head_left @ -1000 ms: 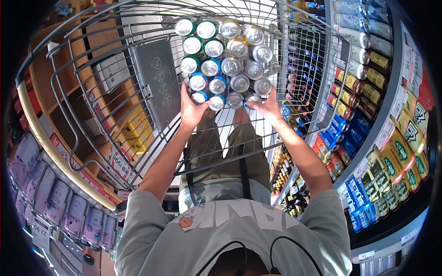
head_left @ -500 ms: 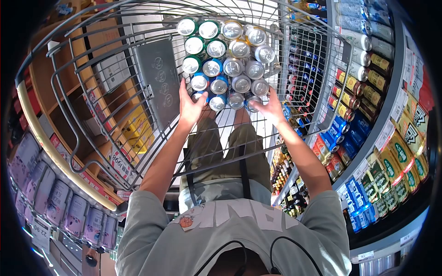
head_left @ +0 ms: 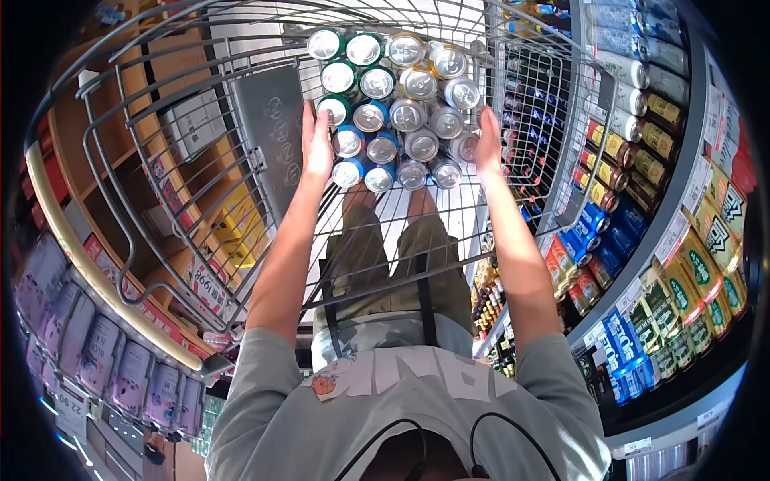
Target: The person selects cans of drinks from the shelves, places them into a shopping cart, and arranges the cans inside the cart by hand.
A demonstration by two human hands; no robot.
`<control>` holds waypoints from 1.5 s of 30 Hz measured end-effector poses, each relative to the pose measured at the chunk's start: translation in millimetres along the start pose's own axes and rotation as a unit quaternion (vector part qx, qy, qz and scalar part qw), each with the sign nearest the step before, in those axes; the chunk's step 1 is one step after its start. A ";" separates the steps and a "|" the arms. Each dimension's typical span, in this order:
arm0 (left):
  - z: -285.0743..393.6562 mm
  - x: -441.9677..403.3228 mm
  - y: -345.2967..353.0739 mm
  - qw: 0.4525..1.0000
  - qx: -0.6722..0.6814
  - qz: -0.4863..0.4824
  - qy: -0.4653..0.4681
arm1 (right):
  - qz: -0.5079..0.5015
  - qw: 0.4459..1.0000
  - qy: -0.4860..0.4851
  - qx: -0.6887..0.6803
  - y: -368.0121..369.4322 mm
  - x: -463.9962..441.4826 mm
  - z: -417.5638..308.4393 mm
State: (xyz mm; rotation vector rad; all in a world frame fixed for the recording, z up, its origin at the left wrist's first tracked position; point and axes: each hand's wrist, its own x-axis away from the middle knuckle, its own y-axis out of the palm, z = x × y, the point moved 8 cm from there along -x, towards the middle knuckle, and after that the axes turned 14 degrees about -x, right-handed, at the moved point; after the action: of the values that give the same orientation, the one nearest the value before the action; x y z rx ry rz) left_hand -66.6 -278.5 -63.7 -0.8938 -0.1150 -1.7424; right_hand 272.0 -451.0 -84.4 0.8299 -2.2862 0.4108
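Note:
Rows of upright drink cans (head_left: 407,116) stand packed together in a wire shopping cart (head_left: 513,210), their silver lids facing me. Those at the left back have green sides, several nearer ones are blue, and two at the right back look yellow. My left hand (head_left: 318,146) lies along the left side of the block, fingers stretched out beside a green can (head_left: 334,111). Along the right side, my right hand (head_left: 488,146) is held upright and open, by a silver can (head_left: 465,148). Whether either palm presses on the cans I cannot tell.
A grey panel (head_left: 273,132) sits inside the cart on the left. Shelves of cans and blue multipacks (head_left: 626,357) line the right. At the left are wooden shelving (head_left: 96,160) and pale purple packs (head_left: 132,365). My legs are under the cart's near edge.
Both hands have slid forward from the block's near corners to its left and right sides. My fingers have straightened off the nearest cans. The nearest row looks more evenly lined up.

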 end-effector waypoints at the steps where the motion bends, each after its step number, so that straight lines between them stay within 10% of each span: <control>1: 1.4 -6.7 0.8 1.000 0.026 -0.007 -0.005 | 0.002 0.999 0.017 -0.028 8.5 3.6 -12.6; 5: 6.3 -28.0 7.8 0.992 0.113 -0.040 -0.026 | -0.015 0.985 0.057 -0.164 18.4 -1.8 -4.1; 15: 9.7 -34.1 9.2 0.995 0.078 -0.057 -0.024 | -0.171 0.982 -0.074 0.018 56.5 16.9 -9.4; 45: 81.2 -79.7 10.5 0.991 0.062 -0.024 0.114 | -0.134 0.984 -0.095 -0.066 55.7 26.7 -28.6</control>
State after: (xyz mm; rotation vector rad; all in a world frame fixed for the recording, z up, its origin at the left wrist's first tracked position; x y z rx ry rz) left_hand -9.1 -179.8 -58.7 -0.6025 -0.0932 -1.8483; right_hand 233.6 -407.4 -48.9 1.1298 -2.2999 0.0607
